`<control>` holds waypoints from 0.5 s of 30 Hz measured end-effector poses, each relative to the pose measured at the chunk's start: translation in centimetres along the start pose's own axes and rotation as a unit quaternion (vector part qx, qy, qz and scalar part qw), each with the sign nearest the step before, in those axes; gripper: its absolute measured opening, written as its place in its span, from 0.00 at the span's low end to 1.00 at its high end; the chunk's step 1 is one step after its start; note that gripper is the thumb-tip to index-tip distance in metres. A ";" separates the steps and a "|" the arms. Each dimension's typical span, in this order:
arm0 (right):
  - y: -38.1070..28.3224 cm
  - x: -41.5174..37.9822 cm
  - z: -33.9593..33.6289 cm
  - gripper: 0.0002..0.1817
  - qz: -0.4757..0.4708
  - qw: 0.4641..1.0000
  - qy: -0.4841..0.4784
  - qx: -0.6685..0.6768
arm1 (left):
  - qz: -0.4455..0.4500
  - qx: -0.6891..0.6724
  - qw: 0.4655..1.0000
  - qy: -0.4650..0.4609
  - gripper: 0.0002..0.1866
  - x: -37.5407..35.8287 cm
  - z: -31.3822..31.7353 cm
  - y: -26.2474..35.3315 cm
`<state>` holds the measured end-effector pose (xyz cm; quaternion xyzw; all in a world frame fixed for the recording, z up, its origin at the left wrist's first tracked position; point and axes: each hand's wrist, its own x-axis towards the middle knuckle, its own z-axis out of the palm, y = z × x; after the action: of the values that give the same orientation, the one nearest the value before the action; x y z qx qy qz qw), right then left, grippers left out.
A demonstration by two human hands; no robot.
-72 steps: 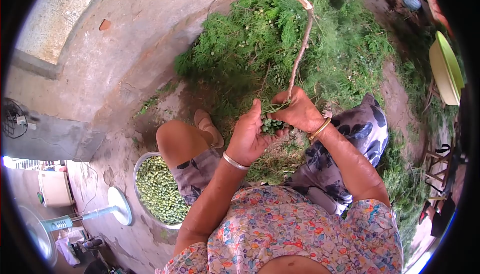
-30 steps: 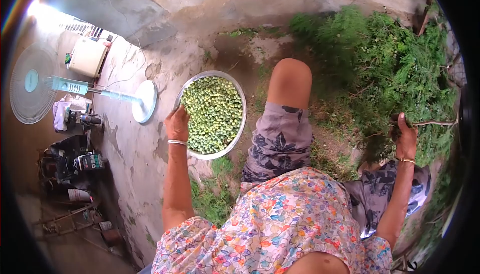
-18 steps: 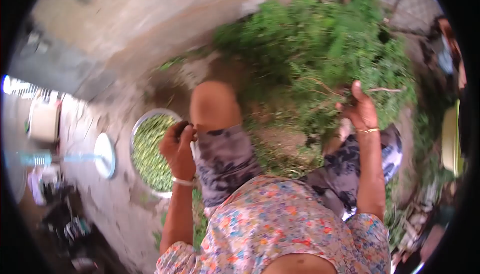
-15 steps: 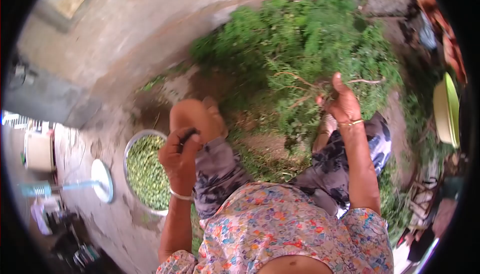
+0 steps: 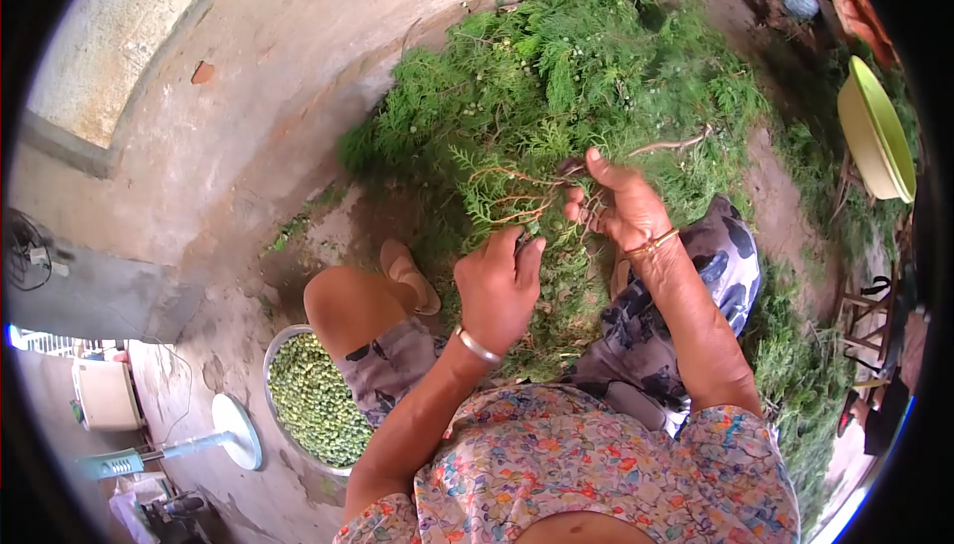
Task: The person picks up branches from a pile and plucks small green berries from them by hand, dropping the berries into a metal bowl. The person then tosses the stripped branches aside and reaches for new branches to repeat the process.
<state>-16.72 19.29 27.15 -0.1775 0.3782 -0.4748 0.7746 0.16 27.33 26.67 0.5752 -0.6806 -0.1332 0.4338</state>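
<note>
My right hand (image 5: 631, 208) holds a conifer sprig (image 5: 509, 196) by its brown stems, thumb up and fingers curled. The sprig's flat green tips point left. My left hand (image 5: 500, 286) is closed in a pinch at the sprig's lower edge, with something dark at the thumb and fingertips. What it pinches is too small to make out. Beyond both hands lies a large heap of cut conifer branches (image 5: 556, 67), with small pale green cones among them. A round metal basin (image 5: 270, 385) full of small green cones (image 5: 318, 405) stands to the left of my left knee.
On the left, a pale blue stand with a round base (image 5: 237, 432) lies near the basin. At the right is a yellow-green tub (image 5: 874, 132). A concrete wall (image 5: 268, 87) runs along the back left. Loose greenery covers the ground between my feet.
My left hand has moved right, from beside the basin to the sprig. My right hand has shifted left in view with the sprig. The head view has tilted and shifted.
</note>
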 end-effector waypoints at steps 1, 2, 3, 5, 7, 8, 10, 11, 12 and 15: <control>0.0 0.0 -0.1 0.15 0.013 1.000 -0.008 0.002 | 0.026 0.074 0.997 0.005 0.10 0.5 0.4 0.0; 0.0 0.0 0.0 0.14 0.025 1.000 -0.016 0.003 | 0.028 0.076 0.997 0.004 0.10 0.7 0.6 -0.1; 0.0 -0.3 0.3 0.13 0.019 1.000 -0.009 0.013 | 0.040 0.128 0.991 -0.011 0.10 0.9 0.8 -0.2; 0.0 -0.1 0.3 0.15 0.015 1.000 -0.013 0.017 | 0.054 0.182 0.981 -0.028 0.08 1.1 1.1 -0.1; 0.2 0.0 0.1 0.16 0.013 1.000 -0.014 0.021 | 0.074 0.136 0.988 -0.013 0.08 0.9 1.7 -0.9; 0.4 0.3 -0.1 0.16 0.003 1.000 -0.018 0.024 | 0.093 0.089 0.992 0.005 0.08 0.6 1.8 -1.2; 0.4 0.7 -0.5 0.16 -0.016 0.999 -0.028 0.028 | 0.033 -0.007 0.999 0.001 0.08 -0.2 1.4 -0.9; 0.1 0.8 -0.6 0.16 -0.016 0.999 -0.027 0.029 | -0.026 -0.101 0.995 0.001 0.08 -0.4 0.9 -0.6; -0.3 0.9 -0.8 0.14 -0.015 0.998 -0.023 0.059 | -0.026 -0.101 0.995 0.000 0.08 -0.5 0.2 -0.2; -1.1 1.1 -1.8 0.09 -0.027 0.989 -0.025 0.143 | -0.320 -0.385 0.866 -0.014 0.04 -1.4 -2.4 -0.9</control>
<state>-18.47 17.94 26.23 -0.0868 0.2818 -0.5404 0.7880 2.54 29.04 26.86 0.5472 -0.3600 -0.5240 0.5445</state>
